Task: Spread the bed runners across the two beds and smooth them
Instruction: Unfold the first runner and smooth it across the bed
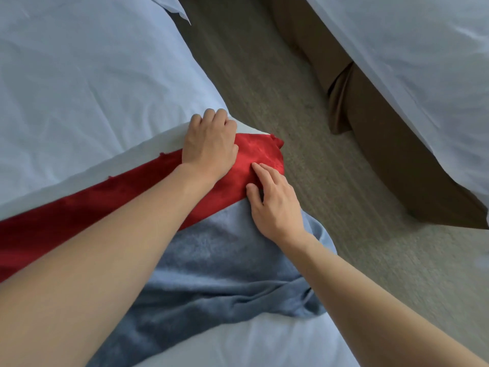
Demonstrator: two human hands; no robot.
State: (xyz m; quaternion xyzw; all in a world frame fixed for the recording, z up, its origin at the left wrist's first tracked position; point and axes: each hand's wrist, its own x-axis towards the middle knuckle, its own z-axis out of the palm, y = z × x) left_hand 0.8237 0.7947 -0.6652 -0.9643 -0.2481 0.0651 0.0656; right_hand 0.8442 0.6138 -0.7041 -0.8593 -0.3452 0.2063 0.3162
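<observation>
Two runners: a red runner (87,205) and a blue runner (211,284) lay on the near bed (79,75).
Red runner: it ran as a long strip across the white sheet, from the left edge of the picture to the side of the bed by the floor. Its end hung a little over that side.
Blue runner: it lay just beside the red one, closer to the person. It was bunched up and had folds in it. Its edge touched the red runner.
Left hand: the left hand (210,143) lay on the far edge of the red runner, near its end. The fingers were curled down at the edge where red met white. It could not be told if they held the cloth or only pushed on it.
Right hand: the right hand (275,202) lay flat where the two runners met. Its fingers were straight and pressed on the red cloth. It held nothing.
Other bed: the far bed (423,75) was well apart, across the grey floor (304,168). It had a white sheet and a brown skirt (383,144).
</observation>
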